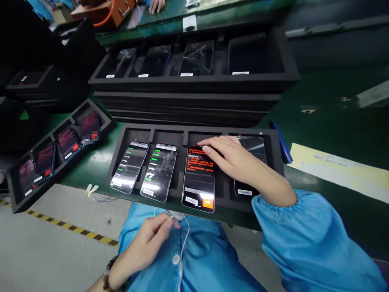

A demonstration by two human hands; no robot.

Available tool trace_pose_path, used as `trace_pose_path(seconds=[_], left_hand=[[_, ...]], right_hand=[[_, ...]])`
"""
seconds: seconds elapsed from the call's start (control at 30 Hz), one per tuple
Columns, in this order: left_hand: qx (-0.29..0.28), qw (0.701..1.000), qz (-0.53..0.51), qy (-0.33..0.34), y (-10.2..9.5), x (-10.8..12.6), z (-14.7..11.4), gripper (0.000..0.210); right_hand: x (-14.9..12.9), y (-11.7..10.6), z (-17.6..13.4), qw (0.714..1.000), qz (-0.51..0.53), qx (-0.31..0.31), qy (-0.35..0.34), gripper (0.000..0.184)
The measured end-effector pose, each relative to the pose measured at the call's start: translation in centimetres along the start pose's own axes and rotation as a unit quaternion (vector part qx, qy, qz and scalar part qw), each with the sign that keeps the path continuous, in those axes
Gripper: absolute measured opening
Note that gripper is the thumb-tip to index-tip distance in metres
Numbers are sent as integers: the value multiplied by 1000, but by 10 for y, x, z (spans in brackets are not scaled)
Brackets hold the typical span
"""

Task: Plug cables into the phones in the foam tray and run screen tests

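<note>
My right hand (227, 156) reaches over a black foam tray (275, 150) from the right. Its thumb and forefinger close on the top edge of a smartphone (199, 174) with red text and an orange button on its screen. This phone leans out over the tray's front edge. To its left lie two lit smartphones (159, 172) with green and white text. A dark smartphone (251, 162) lies partly under my right forearm. Below the table edge, my left hand (152, 239) pinches a white cable (185, 235) near its upper end; the cable's tip is hidden.
Behind stands a stack of black trays (188, 101), the top one holding dark phones. An angled tray (18, 202) at left holds several phones with red text. A blue pen (282, 142) and a yellow-white paper strip (340, 170) lie right. Another person's hand (157, 6) shows at the back.
</note>
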State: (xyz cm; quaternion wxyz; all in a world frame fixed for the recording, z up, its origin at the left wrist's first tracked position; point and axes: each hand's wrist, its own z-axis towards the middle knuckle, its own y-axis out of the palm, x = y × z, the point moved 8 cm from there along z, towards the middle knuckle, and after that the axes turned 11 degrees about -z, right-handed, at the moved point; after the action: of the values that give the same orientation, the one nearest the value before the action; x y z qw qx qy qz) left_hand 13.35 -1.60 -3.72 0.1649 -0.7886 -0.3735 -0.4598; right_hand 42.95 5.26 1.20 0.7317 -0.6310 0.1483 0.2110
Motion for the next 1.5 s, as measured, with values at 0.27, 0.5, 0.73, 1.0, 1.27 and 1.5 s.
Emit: trace_pose_path(seconds=[0.27, 0.5, 0.73, 1.0, 1.27, 1.5], left_hand=[[-24, 997, -73, 0, 51, 7, 26, 70], [15, 995, -103, -3, 50, 3, 25, 71], [41, 997, -53, 27, 44, 7, 26, 70], [44, 997, -12, 62, 39, 5, 27, 68], [42, 998, -3, 41, 37, 7, 30, 65], [45, 997, 19, 56, 37, 16, 26, 69]], right_hand=[[-1, -1, 0, 1000, 11, 3, -8, 44], [-2, -2, 0, 1000, 16, 2, -14, 44], [-2, -2, 1, 1000, 12, 0, -14, 43], [-1, -1, 1, 1000, 17, -6, -12, 44], [0, -1, 2, 1000, 16, -5, -16, 47], [0, -1, 2, 1000, 18, -10, -10, 49]])
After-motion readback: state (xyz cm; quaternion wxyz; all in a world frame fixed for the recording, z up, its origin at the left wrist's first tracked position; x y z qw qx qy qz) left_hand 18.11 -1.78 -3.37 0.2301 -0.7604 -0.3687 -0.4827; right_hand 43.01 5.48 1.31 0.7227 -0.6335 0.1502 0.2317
